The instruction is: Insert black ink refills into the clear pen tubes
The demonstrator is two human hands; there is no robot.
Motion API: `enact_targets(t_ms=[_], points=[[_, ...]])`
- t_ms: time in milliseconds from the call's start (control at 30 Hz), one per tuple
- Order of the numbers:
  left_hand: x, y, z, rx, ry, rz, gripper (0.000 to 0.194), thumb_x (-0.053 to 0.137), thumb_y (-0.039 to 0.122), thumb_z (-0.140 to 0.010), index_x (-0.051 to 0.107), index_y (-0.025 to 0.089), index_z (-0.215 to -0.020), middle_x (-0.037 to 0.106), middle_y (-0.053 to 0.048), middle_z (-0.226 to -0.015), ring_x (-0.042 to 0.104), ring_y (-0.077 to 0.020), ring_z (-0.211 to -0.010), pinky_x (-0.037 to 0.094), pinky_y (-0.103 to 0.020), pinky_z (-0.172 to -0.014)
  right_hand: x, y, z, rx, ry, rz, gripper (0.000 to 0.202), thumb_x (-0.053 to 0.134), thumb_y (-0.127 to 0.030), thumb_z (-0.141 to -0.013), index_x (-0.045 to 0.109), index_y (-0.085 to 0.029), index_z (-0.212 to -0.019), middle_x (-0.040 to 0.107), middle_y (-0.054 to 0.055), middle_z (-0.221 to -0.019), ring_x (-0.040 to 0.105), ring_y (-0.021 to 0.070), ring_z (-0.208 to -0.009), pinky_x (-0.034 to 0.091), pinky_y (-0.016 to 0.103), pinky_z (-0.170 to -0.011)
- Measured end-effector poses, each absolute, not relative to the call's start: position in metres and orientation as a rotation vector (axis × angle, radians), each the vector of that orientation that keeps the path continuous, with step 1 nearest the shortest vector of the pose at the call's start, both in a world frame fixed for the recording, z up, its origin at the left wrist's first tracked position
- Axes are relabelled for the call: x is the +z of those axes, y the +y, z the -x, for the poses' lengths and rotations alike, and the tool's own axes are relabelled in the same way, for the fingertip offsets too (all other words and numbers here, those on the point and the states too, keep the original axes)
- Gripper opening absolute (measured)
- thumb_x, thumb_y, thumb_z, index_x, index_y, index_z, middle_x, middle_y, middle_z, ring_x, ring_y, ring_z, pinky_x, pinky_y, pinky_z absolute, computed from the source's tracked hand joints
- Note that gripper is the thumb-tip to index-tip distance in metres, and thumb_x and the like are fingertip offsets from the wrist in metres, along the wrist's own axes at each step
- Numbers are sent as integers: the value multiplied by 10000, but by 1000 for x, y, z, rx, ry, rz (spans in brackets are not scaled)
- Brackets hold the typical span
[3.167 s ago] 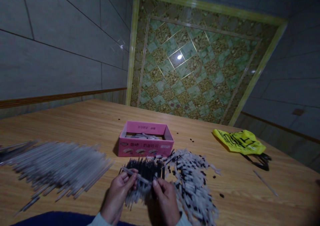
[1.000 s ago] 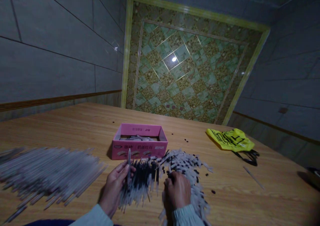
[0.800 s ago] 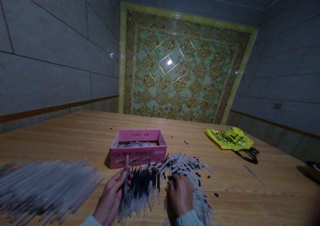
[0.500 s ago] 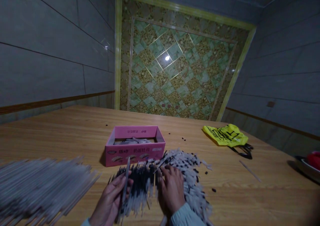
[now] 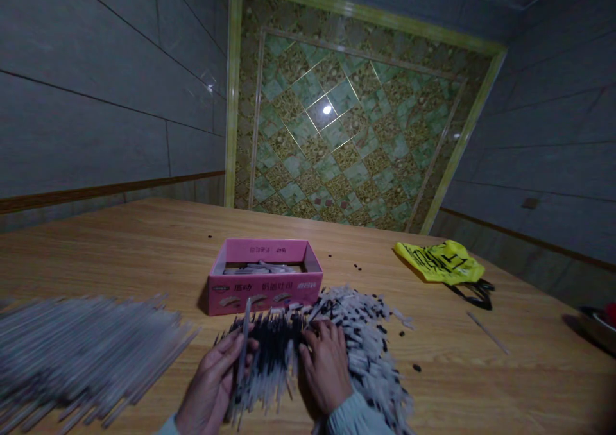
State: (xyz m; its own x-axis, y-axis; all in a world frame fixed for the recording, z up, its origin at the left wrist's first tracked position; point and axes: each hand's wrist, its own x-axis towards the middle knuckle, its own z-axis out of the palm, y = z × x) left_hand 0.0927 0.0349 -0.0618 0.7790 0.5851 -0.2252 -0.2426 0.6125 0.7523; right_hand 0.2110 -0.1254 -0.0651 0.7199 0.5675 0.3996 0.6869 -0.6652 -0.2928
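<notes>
My left hand (image 5: 214, 377) is closed around a slim translucent pen-like stick (image 5: 244, 339), held nearly upright by thumb and fingers. Just right of it lies a bundle of thin sticks (image 5: 272, 351), dark at the far end and pale at the near end. My right hand (image 5: 327, 364) rests palm down, fingers bent and thumb apart, between that bundle and a heap of small white and black caps (image 5: 370, 339). Its fingertips touch the heap's left edge; whether a small piece is under them is hidden. Behind both hands stands an open pink box (image 5: 264, 294) with pen-like sticks inside.
A wide pile of long translucent tubes (image 5: 91, 351) covers the table's left side. A yellow bag (image 5: 440, 262) with black handles lies at the back right, near a single stick (image 5: 487, 332). Loose black caps (image 5: 416, 367) are scattered about. A dark-rimmed bowl (image 5: 599, 329) shows at the right edge.
The view has shifted slightly, so the scene sits a little to the right. My left hand still holds the stick; my right hand has moved slightly left against the heap.
</notes>
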Motion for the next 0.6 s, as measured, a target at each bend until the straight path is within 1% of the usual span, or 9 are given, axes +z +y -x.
enact_targets(t_ms=[100, 167, 267, 333, 467, 533, 600], points=[[-62, 36, -93, 501, 495, -760, 410, 792, 221, -589, 680, 139, -974, 708, -47, -736, 604, -115, -585, 496, -206, -531, -68, -123, -210, -347, -982, 2461, 194, 554, -221, -804, 673, -279, -945, 592, 58, -1043, 466, 265, -1052, 288, 414, -959], [-63, 36, -93, 496, 488, -761, 399, 785, 220, -601, 681, 142, -978, 707, -43, -736, 607, -114, -589, 491, -199, -524, -70, -121, -209, -342, -1014, 2427, 246, 576, -232, -791, 656, -292, -1016, 590, 55, -1042, 465, 263, -1044, 286, 412, -958], [-64, 35, -92, 490, 483, -768, 394, 775, 221, -617, 679, 149, -993, 707, -39, -740, 609, -111, -587, 487, -195, -513, -72, -120, -206, -355, -1080, 2390, 383, 593, -252, -781, 588, -324, -1157, 573, 45, -1112, 439, 264, -1092, 236, 424, -1002], [-62, 35, -92, 492, 489, -762, 394, 776, 211, -612, 681, 144, -988, 709, -43, -739, 608, -110, -579, 491, -198, -513, -73, -120, -204, -352, -1113, 2399, 420, 599, -269, -774, 566, -328, -1189, 566, 42, -1145, 427, 267, -1116, 205, 430, -1023], [-59, 34, -93, 492, 482, -748, 388, 782, 183, -587, 686, 130, -959, 706, -46, -715, 604, -110, -558, 499, -206, -518, -73, -121, -202, -329, -1099, 2459, 406, 619, -293, -738, 600, -290, -1144, 589, 59, -1099, 463, 278, -1074, 208, 433, -1022], [-60, 35, -93, 487, 472, -756, 387, 779, 186, -594, 685, 132, -966, 705, -44, -717, 601, -105, -554, 490, -198, -509, -75, -122, -202, -322, -1081, 2470, 387, 607, -249, -722, 623, -271, -1108, 601, 67, -1068, 485, 277, -1054, 226, 421, -1016], [-62, 36, -94, 479, 454, -770, 384, 773, 200, -610, 682, 136, -978, 704, -42, -723, 597, -98, -556, 476, -186, -500, -77, -122, -202, -320, -1067, 2454, 417, 583, -172, -696, 628, -259, -1102, 606, 71, -1061, 503, 269, -1043, 259, 392, -1000]])
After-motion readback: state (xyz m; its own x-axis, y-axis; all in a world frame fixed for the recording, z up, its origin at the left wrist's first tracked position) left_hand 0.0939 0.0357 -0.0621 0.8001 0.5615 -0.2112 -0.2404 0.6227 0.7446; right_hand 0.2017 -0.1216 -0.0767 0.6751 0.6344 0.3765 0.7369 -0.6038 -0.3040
